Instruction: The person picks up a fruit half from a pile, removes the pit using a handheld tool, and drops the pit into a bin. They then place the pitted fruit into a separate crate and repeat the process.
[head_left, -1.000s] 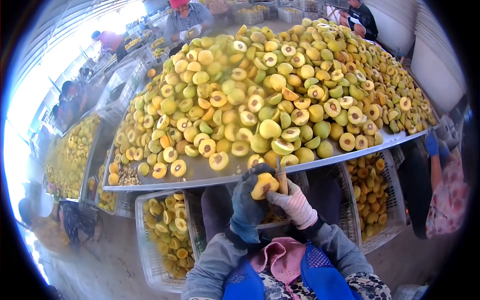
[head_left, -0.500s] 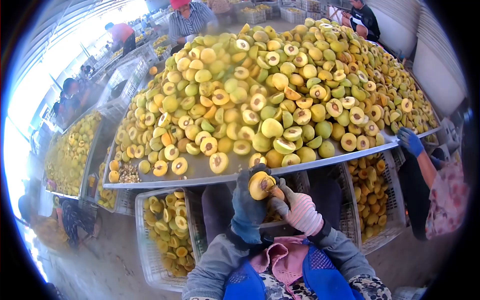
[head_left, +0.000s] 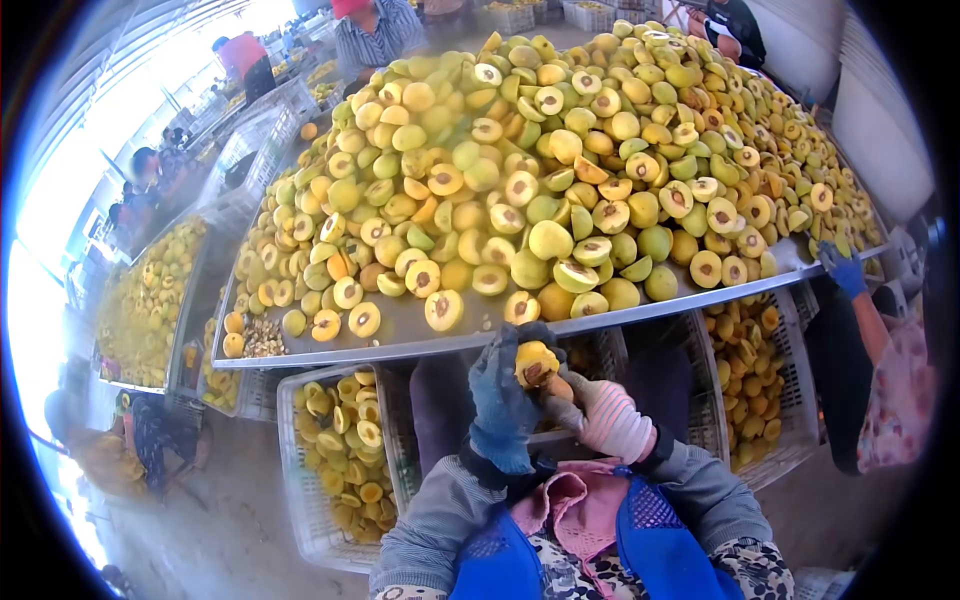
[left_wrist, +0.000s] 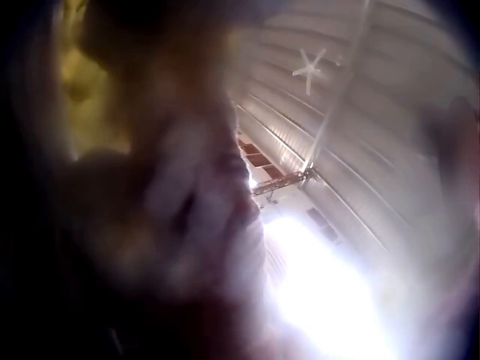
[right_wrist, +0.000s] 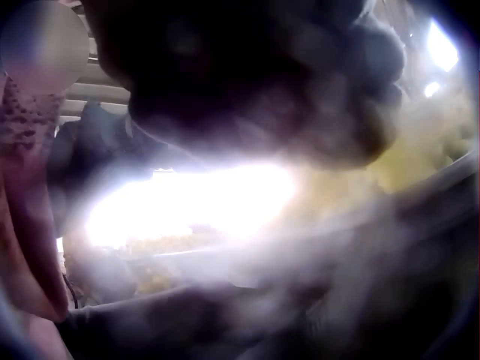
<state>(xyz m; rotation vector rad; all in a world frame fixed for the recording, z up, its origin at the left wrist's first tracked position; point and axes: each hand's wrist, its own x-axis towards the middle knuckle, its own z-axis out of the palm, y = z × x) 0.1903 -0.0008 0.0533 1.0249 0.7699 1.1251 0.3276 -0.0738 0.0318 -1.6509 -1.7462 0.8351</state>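
In the head view my left hand (head_left: 502,400), in a dark blue-grey glove, holds a yellow fruit half (head_left: 536,364) just below the table's front edge. My right hand (head_left: 605,413), in a striped pale glove with grey fingertips, is curled round a tool's wooden handle (head_left: 560,388), whose end meets the fruit; its blade is hidden. Both wrist views are blurred: a dark hand shape (right_wrist: 262,82) fills the top of the right one, and the left one shows mostly dark blur.
A metal-edged table (head_left: 420,350) bears a large heap of halved fruit (head_left: 550,240). Crates of fruit halves stand below it, one at the left (head_left: 300,500), another at the right (head_left: 795,400). A neighbour's blue-gloved hand (head_left: 845,270) is at the table's right edge.
The tool's blade, upright beside the fruit a second ago, is out of sight, its handle now against the fruit. The fruit has turned in my left hand. The head view has shifted slightly.
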